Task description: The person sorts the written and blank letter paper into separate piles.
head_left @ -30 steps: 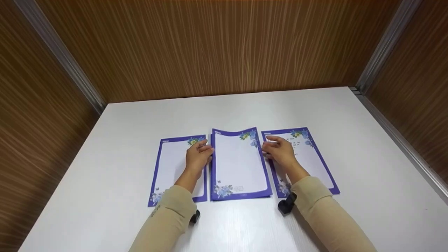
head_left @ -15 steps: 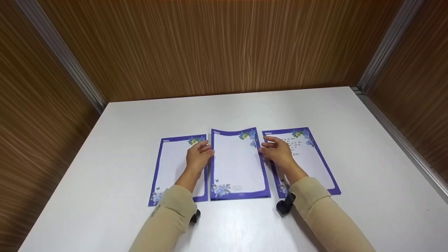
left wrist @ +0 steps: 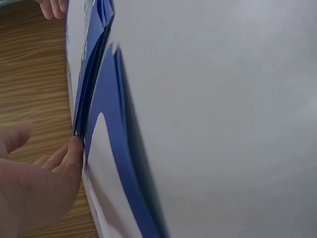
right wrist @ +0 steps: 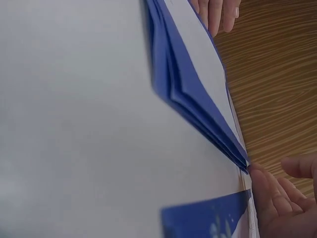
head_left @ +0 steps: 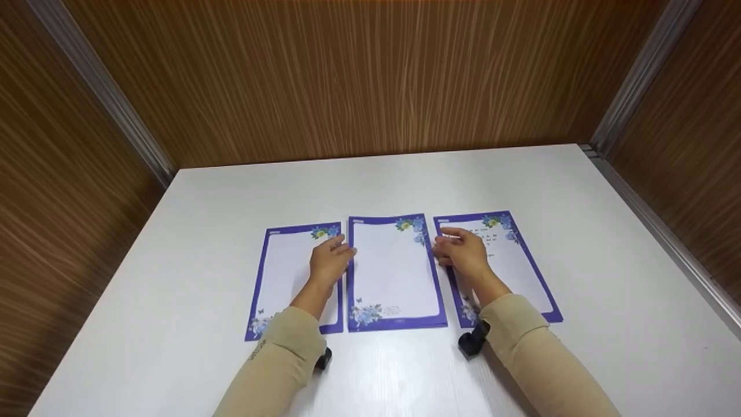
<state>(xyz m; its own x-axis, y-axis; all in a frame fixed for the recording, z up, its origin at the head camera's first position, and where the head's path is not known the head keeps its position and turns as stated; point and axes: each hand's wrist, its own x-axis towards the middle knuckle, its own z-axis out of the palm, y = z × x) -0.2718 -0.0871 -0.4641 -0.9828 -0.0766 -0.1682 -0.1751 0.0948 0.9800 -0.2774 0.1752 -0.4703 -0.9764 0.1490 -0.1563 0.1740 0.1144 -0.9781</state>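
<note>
Papers [head_left: 283,263] lie in three spots. Left hand [head_left: 329,262] and right hand [head_left: 465,253] — fingers loosely extended — touch the middle stack's [head_left: 395,269] edges.

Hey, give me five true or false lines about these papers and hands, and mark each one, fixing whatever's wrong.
1. The left papers, middle papers and right papers lie side by side on a white table. True.
2. Lines of writing show on the left papers. False: they show on the right papers, partly hidden by the right hand.
3. The left hand touches the left edge of the middle papers. True.
4. The middle papers are a single sheet. False: the right wrist view shows several layers at their edge.
5. The right hand grips a pen. False: it holds no pen and touches the right edge of the middle papers.
</note>
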